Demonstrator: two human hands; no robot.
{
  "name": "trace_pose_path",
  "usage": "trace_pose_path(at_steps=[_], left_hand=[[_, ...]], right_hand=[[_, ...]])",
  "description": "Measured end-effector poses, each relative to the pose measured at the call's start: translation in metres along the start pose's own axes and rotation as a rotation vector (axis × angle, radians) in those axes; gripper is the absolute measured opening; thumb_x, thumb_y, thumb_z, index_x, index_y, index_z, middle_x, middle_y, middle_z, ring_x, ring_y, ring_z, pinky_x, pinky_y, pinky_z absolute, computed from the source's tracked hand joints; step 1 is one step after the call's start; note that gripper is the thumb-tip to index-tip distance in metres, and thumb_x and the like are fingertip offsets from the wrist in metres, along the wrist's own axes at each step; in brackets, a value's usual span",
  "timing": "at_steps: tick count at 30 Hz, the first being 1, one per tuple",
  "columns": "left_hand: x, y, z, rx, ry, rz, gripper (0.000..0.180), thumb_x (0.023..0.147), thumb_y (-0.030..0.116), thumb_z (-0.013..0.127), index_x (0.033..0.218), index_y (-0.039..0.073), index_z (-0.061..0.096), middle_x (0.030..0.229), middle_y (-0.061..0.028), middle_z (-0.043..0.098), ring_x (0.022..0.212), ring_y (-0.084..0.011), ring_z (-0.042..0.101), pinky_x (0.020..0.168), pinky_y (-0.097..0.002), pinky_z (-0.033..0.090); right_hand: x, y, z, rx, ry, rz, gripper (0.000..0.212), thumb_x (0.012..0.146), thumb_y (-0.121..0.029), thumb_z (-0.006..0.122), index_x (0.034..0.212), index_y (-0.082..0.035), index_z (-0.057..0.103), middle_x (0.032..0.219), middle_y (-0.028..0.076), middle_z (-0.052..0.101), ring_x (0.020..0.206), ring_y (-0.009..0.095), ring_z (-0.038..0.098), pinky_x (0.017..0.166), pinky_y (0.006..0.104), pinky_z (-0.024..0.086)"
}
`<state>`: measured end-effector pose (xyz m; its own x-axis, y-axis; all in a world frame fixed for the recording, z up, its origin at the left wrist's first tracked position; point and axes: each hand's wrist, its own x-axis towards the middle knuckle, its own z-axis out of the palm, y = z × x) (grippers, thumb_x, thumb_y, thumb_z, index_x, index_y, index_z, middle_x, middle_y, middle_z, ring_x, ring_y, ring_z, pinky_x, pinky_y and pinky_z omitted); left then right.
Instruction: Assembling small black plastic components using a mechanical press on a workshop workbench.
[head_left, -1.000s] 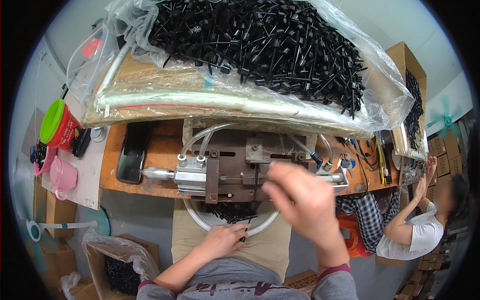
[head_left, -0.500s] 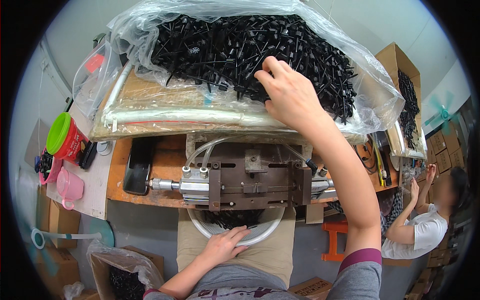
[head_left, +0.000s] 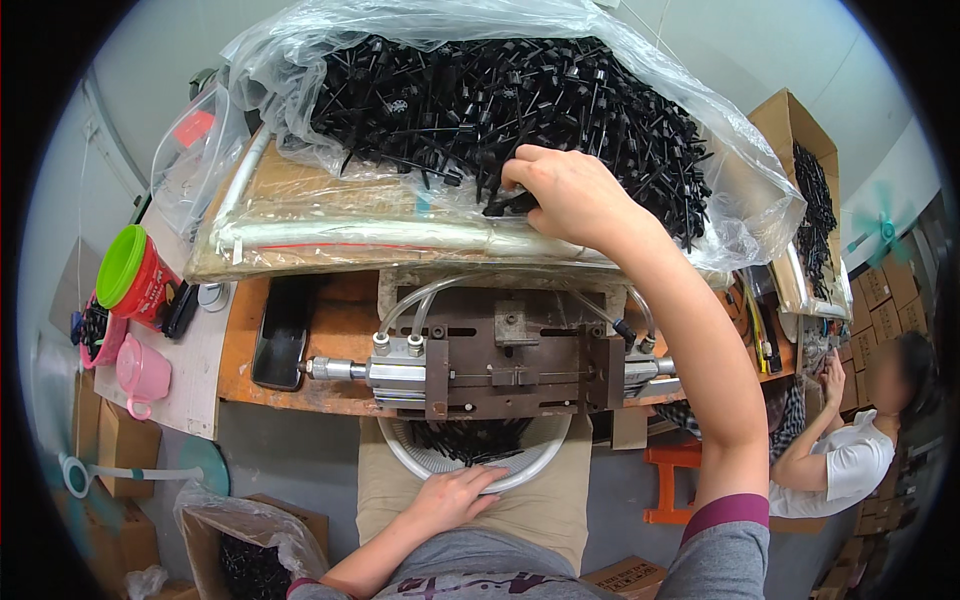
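**Listener:** Where am I, and what is underneath the hands?

**Operator:** Workshop, seen from above through a wide lens. An orange-brown wooden table (head_left: 340,385) carries a brown metal press fixture (head_left: 510,360) with clear hoses looping off it. Behind the fixture, a clear plastic bag (head_left: 300,215) lies open, heaped with thin black plastic parts (head_left: 500,100).

**Listener:** What is my right hand doing?

**Operator:** I see my right hand (head_left: 565,195) stretched forward over the fixture to the near edge of the heap. Its grip is pressed together on one black part (head_left: 505,205), which juts out leftward from the fingertips, long axis roughly side to side. The fixture lies toward me from that grip, just below it in the picture.

**Listener:** And the left?

**Operator:** My left hand (head_left: 455,497) rests close to my body, fingers spread and holding nothing, touching the rim of a white round basket (head_left: 415,462) that sits on my lap under the table's edge. More black parts fill the basket. The right hand is nearer the heap; the left is nearer the basket.

**Listener:** Anything else holding parts?

**Operator:** A cardboard box (head_left: 800,150) at far right has black parts, and so does a bag-lined box (head_left: 245,545) at lower left. A red tub with a green lid (head_left: 135,275) stands at left; its contents are hidden. Another person (head_left: 850,450) sits at right.
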<state>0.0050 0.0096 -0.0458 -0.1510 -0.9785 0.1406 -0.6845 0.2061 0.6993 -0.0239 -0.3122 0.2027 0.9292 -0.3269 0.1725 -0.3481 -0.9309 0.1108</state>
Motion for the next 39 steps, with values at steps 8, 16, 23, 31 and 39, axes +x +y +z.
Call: trace_pose_path(at_steps=[8, 16, 23, 31, 39], left_hand=[[0.000, 0.000, -0.002, -0.004, 0.005, 0.019, 0.042, 0.087, 0.027, 0.071, 0.126, 0.013, 0.063, 0.110, -0.0054, 0.070, 0.093, -0.0241, 0.070, 0.074, -0.0344, 0.058], [0.000, 0.006, -0.007, -0.007, 0.042, 0.038, 0.041, 0.087, 0.028, 0.071, 0.124, 0.014, 0.064, 0.107, -0.0045, 0.071, 0.090, -0.0232, 0.070, 0.073, -0.0340, 0.058], [0.004, 0.022, -0.024, -0.011, 0.119, 0.072, 0.039, 0.085, 0.025, 0.073, 0.121, 0.012, 0.066, 0.107, -0.0047, 0.072, 0.089, -0.0223, 0.070, 0.073, -0.0332, 0.058], [0.046, 0.064, -0.098, -0.080, 0.558, 0.239, 0.037, 0.076, 0.001, 0.079, 0.111, 0.000, 0.069, 0.111, -0.0154, 0.071, 0.090, -0.0236, 0.070, 0.071, -0.0293, 0.059], [0.059, 0.068, -0.126, -0.699, 0.628, -0.003, 0.078, 0.089, 0.041, 0.072, 0.143, -0.006, 0.041, 0.142, -0.0195, 0.049, 0.125, -0.0267, 0.053, 0.097, -0.0369, 0.050]], right_hand=[[-0.006, 0.005, -0.015, 0.274, 0.217, -0.036, 0.018, 0.078, -0.006, 0.070, 0.095, -0.002, 0.068, 0.096, 0.014, 0.063, 0.095, 0.033, 0.064, 0.081, 0.0419, 0.054], [-0.016, 0.029, -0.034, 0.958, 0.407, 0.347, 0.015, 0.081, -0.013, 0.072, 0.092, -0.004, 0.067, 0.074, 0.001, 0.064, 0.063, 0.007, 0.060, 0.060, 0.0237, 0.048], [-0.034, 0.033, -0.036, 1.489, 0.523, 0.347, 0.014, 0.089, -0.009, 0.070, 0.101, -0.002, 0.067, 0.085, 0.002, 0.065, 0.071, 0.007, 0.062, 0.064, 0.0213, 0.050], [-0.063, 0.012, -0.018, 1.754, 0.576, 0.413, 0.017, 0.094, -0.010, 0.066, 0.107, -0.001, 0.063, 0.090, 0.004, 0.064, 0.071, 0.009, 0.062, 0.065, 0.0228, 0.051], [-0.142, -0.087, 0.004, 1.902, 0.264, 0.510, 0.016, 0.093, -0.007, 0.066, 0.106, -0.001, 0.060, 0.090, 0.004, 0.063, 0.064, 0.009, 0.062, 0.055, 0.0225, 0.051]])
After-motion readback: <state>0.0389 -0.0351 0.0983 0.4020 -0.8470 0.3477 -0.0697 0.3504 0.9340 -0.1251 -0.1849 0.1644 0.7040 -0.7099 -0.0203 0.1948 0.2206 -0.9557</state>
